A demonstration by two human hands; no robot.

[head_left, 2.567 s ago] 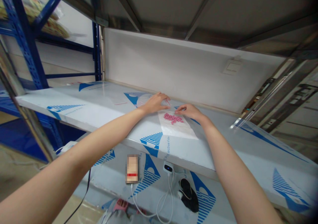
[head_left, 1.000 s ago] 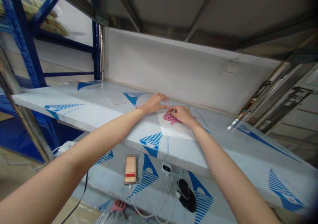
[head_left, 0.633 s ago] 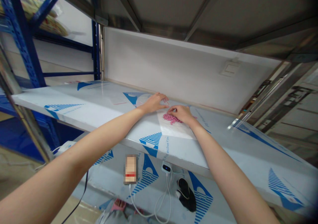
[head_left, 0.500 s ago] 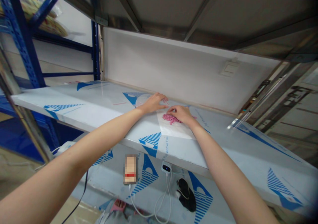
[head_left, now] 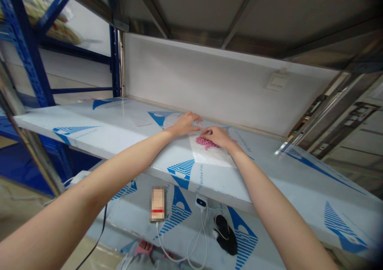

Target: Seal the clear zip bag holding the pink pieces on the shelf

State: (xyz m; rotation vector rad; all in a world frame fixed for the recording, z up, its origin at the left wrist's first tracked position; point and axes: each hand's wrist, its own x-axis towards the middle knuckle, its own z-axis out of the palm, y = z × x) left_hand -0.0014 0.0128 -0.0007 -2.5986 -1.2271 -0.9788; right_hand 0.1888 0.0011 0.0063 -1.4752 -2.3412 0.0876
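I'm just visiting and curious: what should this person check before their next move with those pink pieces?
Left hand resting on the shelf: ok.
Right hand at the pink pieces: ok, though whether it pinches any is cannot tell.
Pieces lying on the translucent sheet: ok.
Pieces all in one pile: not ok, a pink speck lies beyond the right hand.
Thin red mark by the left fingertips: cannot tell what it is.
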